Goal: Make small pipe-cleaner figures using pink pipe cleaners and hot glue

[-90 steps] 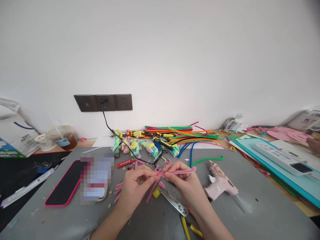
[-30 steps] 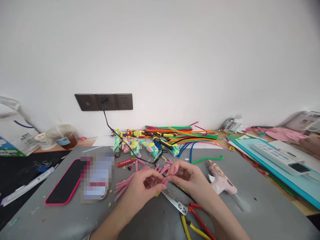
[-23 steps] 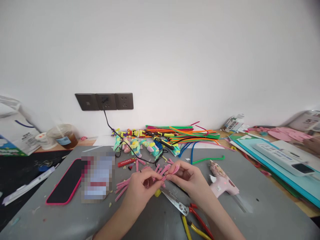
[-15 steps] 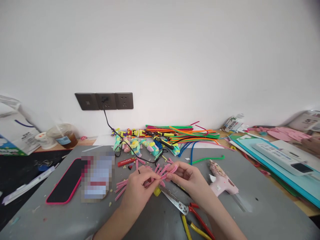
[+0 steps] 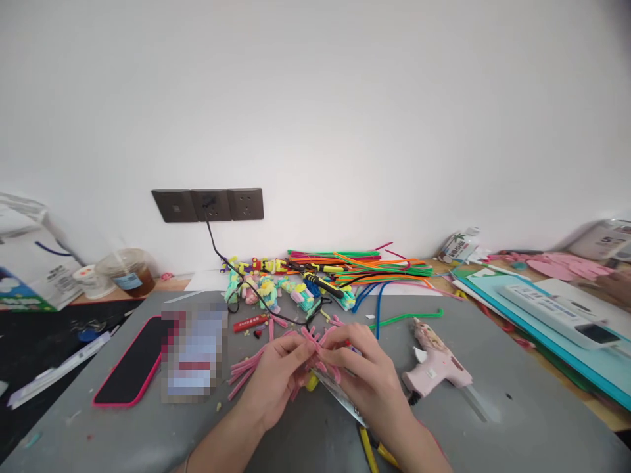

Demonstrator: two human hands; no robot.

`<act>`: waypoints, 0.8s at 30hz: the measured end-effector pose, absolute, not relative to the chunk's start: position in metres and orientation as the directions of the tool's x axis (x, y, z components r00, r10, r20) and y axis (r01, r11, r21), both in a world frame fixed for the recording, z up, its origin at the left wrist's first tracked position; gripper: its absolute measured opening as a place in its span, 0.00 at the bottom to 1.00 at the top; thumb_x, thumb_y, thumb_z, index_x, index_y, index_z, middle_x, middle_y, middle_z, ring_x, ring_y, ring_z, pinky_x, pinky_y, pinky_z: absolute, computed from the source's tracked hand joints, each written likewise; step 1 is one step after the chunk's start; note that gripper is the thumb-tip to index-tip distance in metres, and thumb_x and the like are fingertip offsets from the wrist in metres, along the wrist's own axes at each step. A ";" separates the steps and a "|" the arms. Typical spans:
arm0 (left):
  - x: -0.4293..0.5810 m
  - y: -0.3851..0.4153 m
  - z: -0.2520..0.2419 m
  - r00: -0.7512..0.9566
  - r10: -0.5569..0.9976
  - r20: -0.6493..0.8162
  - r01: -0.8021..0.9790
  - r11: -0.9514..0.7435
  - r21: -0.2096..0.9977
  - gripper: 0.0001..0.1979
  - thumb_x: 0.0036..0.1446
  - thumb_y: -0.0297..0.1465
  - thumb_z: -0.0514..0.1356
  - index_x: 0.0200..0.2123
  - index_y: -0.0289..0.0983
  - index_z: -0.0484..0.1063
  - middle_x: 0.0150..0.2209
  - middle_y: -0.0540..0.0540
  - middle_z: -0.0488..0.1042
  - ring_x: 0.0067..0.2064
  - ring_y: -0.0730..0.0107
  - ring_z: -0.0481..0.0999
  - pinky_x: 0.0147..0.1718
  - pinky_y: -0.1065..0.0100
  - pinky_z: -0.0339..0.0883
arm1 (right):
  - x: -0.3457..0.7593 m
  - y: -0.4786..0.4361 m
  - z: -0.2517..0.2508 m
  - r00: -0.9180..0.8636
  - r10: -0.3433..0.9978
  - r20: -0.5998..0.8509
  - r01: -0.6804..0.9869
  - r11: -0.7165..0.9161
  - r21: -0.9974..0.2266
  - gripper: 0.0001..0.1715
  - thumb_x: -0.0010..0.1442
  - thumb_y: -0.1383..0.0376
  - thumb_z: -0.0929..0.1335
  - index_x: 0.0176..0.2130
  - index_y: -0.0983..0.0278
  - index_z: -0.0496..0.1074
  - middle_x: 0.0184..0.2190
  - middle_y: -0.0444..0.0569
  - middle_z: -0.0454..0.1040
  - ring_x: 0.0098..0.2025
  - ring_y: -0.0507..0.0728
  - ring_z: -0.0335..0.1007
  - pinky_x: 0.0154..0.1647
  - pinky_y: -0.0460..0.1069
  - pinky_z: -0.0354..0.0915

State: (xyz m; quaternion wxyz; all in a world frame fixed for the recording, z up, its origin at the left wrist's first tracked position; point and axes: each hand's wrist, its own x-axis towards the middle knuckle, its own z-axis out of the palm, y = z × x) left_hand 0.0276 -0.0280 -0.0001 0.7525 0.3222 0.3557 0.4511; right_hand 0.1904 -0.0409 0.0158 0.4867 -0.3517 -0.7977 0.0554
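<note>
My left hand (image 5: 279, 381) and my right hand (image 5: 367, 381) meet over the grey mat (image 5: 148, 427), fingertips pinched together on a bundle of short pink pipe cleaner pieces (image 5: 315, 338). More pink pieces (image 5: 244, 368) lie fanned out on the mat just left of my left hand. Scissors (image 5: 340, 401) lie under my right hand, their yellow handles (image 5: 367, 453) showing near the bottom edge. A pink glue gun (image 5: 434, 361) rests to the right of my right hand.
A phone in a pink case (image 5: 128, 368) lies at left. Coloured pipe cleaners (image 5: 374, 263) and small fuzzy figures (image 5: 266, 289) pile by the wall. A black cable (image 5: 221, 256) runs from the wall socket (image 5: 207, 203). Teal sheets and a power strip (image 5: 557, 309) lie right.
The long pink pipe cleaner held three seconds ago is now short pieces. My hands have drawn closer together, and my right hand now covers the scissors' red handles.
</note>
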 end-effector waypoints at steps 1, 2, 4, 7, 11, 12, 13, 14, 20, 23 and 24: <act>0.027 -0.028 -0.001 0.335 0.911 -0.239 -0.433 0.374 0.820 0.24 0.39 0.45 0.76 0.20 0.31 0.72 0.19 0.54 0.64 0.20 0.82 0.57 0.20 0.76 0.51 | 0.191 -0.041 0.016 -0.294 0.601 0.743 0.518 0.754 -0.405 0.12 0.64 0.75 0.67 0.35 0.59 0.73 0.32 0.47 0.75 0.32 0.55 0.69 0.38 0.52 0.62; 0.026 -0.027 -0.002 0.332 0.914 -0.233 -0.414 0.364 0.834 0.24 0.40 0.45 0.76 0.20 0.31 0.72 0.19 0.54 0.63 0.20 0.82 0.56 0.20 0.75 0.50 | 0.192 -0.041 0.016 -0.310 0.596 0.741 0.517 0.759 -0.394 0.12 0.64 0.75 0.67 0.35 0.59 0.73 0.33 0.47 0.75 0.32 0.54 0.69 0.37 0.52 0.61; 0.024 -0.025 -0.005 0.334 0.915 -0.225 -0.376 0.348 0.859 0.23 0.41 0.45 0.75 0.21 0.31 0.73 0.19 0.54 0.62 0.21 0.82 0.56 0.21 0.74 0.50 | 0.195 -0.042 0.017 -0.340 0.614 0.712 0.499 0.760 -0.417 0.11 0.64 0.74 0.67 0.36 0.58 0.73 0.34 0.48 0.75 0.34 0.55 0.70 0.37 0.52 0.61; 0.021 -0.023 -0.006 0.329 0.921 -0.211 -0.334 0.322 0.886 0.22 0.44 0.46 0.74 0.23 0.32 0.75 0.20 0.54 0.63 0.22 0.80 0.56 0.22 0.73 0.49 | 0.200 -0.042 0.017 -0.378 0.688 0.620 0.454 0.721 -0.523 0.10 0.65 0.72 0.67 0.41 0.58 0.75 0.36 0.49 0.76 0.38 0.57 0.72 0.43 0.54 0.63; 0.020 -0.024 -0.002 0.316 0.936 -0.158 -0.211 0.231 0.950 0.24 0.46 0.49 0.71 0.22 0.33 0.73 0.19 0.54 0.62 0.22 0.79 0.56 0.23 0.73 0.48 | 0.205 -0.040 0.018 -0.346 0.772 0.533 0.343 0.633 -0.694 0.06 0.66 0.66 0.68 0.37 0.59 0.77 0.33 0.49 0.78 0.37 0.58 0.73 0.45 0.54 0.63; 0.020 -0.025 -0.001 0.319 0.938 -0.135 -0.168 0.196 0.966 0.24 0.47 0.50 0.70 0.22 0.33 0.74 0.20 0.53 0.63 0.23 0.78 0.58 0.24 0.72 0.50 | 0.205 -0.039 0.019 -0.339 0.799 0.497 0.310 0.594 -0.743 0.07 0.66 0.65 0.69 0.34 0.60 0.77 0.31 0.49 0.78 0.36 0.57 0.73 0.43 0.53 0.63; 0.020 -0.026 0.001 0.328 0.938 -0.113 -0.127 0.162 0.979 0.24 0.47 0.50 0.70 0.23 0.33 0.74 0.21 0.52 0.65 0.24 0.76 0.59 0.25 0.72 0.51 | 0.206 -0.039 0.021 -0.338 0.829 0.446 0.278 0.540 -0.794 0.09 0.65 0.63 0.70 0.32 0.60 0.76 0.30 0.48 0.77 0.34 0.57 0.72 0.42 0.53 0.64; 0.020 -0.026 0.002 0.345 0.934 -0.096 -0.088 0.134 0.987 0.24 0.48 0.50 0.69 0.23 0.33 0.75 0.22 0.51 0.66 0.26 0.75 0.61 0.26 0.72 0.53 | 0.208 -0.039 0.022 -0.339 0.859 0.384 0.245 0.475 -0.845 0.10 0.64 0.61 0.71 0.31 0.61 0.75 0.29 0.48 0.77 0.33 0.57 0.71 0.40 0.52 0.64; 0.018 -0.032 0.006 0.537 0.837 -0.103 0.028 0.105 0.994 0.20 0.50 0.46 0.69 0.25 0.33 0.78 0.23 0.50 0.68 0.26 0.74 0.60 0.26 0.71 0.51 | 0.218 -0.039 0.030 -0.484 0.871 0.080 0.046 0.117 -0.992 0.14 0.60 0.57 0.74 0.30 0.64 0.75 0.27 0.46 0.74 0.31 0.54 0.68 0.35 0.48 0.63; 0.018 -0.034 0.007 0.618 0.780 -0.099 -0.008 0.133 0.991 0.19 0.50 0.45 0.70 0.25 0.33 0.79 0.26 0.48 0.73 0.29 0.71 0.65 0.30 0.70 0.56 | 0.219 -0.038 0.028 -0.549 0.834 0.054 -0.026 0.047 -0.999 0.14 0.60 0.57 0.74 0.30 0.64 0.74 0.27 0.45 0.72 0.31 0.53 0.66 0.35 0.47 0.62; 0.017 -0.035 0.008 0.639 0.764 -0.094 -0.020 0.138 0.990 0.18 0.51 0.45 0.70 0.26 0.33 0.80 0.27 0.47 0.74 0.30 0.71 0.66 0.31 0.70 0.57 | 0.218 -0.038 0.027 -0.554 0.831 0.049 -0.051 0.025 -0.998 0.13 0.59 0.58 0.74 0.30 0.64 0.74 0.27 0.44 0.71 0.31 0.53 0.65 0.34 0.47 0.62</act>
